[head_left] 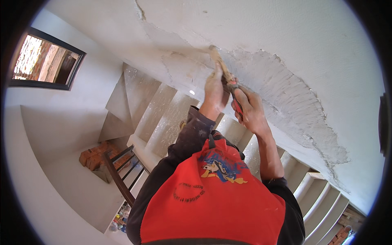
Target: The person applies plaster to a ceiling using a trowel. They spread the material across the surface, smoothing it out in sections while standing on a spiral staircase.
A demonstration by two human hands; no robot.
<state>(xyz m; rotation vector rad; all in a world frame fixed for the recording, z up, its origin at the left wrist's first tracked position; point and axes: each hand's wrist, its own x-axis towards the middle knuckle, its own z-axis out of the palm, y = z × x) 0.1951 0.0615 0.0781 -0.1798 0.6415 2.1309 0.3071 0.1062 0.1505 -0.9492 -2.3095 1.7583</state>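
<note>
As we work over the wall [339, 49], a broad rough patch [281, 87] shows ridged strokes while smooth coating surrounds it.

Our right hand [251, 108] closes round the red-and-black handle [237, 106] of a scraper-like tool, and our left hand [214, 87] grips its pale shaft [219, 60], the tip at the patch's upper edge. We judge the work partway along: strokes cover the right side, but the border is ragged, and a narrow broken strip [140, 11] farther up looks unfinished.

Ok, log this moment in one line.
left hand: at tool; right hand: grips red handle; rough patch: behind tool, contact unclear
</note>
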